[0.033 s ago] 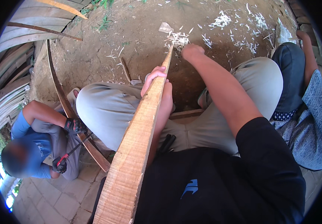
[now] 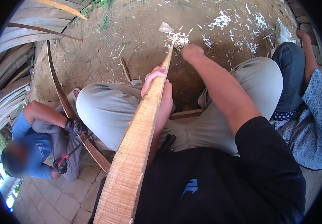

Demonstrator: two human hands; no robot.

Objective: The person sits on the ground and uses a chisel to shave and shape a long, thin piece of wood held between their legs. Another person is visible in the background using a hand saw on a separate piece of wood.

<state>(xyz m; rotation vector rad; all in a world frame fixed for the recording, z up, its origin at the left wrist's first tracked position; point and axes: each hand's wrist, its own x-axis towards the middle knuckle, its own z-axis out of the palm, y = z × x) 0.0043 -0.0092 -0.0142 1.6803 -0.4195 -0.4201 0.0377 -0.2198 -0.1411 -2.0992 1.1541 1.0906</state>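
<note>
A long, pale wooden plank (image 2: 133, 145) slants up from my lap side toward the ground ahead, narrowing to its far end. My left hand (image 2: 155, 79) is wrapped around it from beneath, fingers over its left edge. Just right of the narrow tip, my right hand (image 2: 193, 51) is closed; whatever it may grip is hidden behind the fist. A small heap of pale wood shavings (image 2: 177, 38) lies on the dirt by the tip.
At left, a co-worker in gloves (image 2: 74, 126) holds a red-handled tool (image 2: 64, 158) against a long curved board (image 2: 67, 104). Another seated person (image 2: 289, 71) is close on my right. Stacked boards (image 2: 8, 89) line the left side. More shavings (image 2: 220, 20) are scattered on the dirt.
</note>
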